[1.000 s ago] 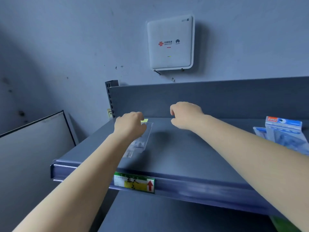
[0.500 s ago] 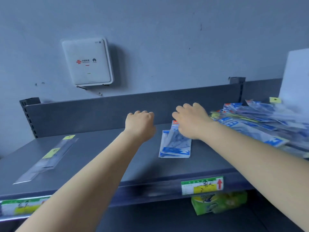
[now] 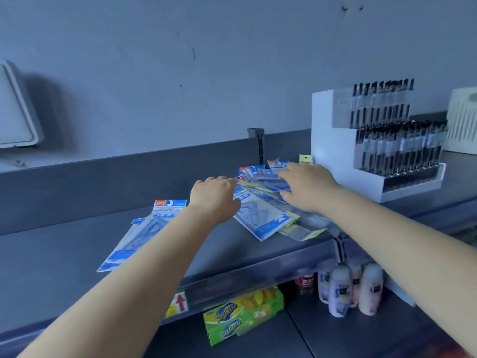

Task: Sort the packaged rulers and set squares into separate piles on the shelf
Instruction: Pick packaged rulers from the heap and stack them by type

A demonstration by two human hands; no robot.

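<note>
A mixed heap of blue-and-white set-square packs and clear ruler sleeves with yellow tags lies on the grey shelf. My right hand rests on top of the heap with fingers spread. My left hand hovers at the heap's left edge, fingers loosely curled, holding nothing. A small pile of set-square packs lies apart on the shelf, left of my left forearm, which covers part of it.
A white tiered display of black pens stands right behind the heap. A white basket sits at the far right. On the lower shelf are a green-yellow box and small white bottles. A white wall unit hangs at the left.
The view has swung right, away from the rulers on the shelf's left end. Both hands have moved right; my right hand has come down on the mixed heap.
</note>
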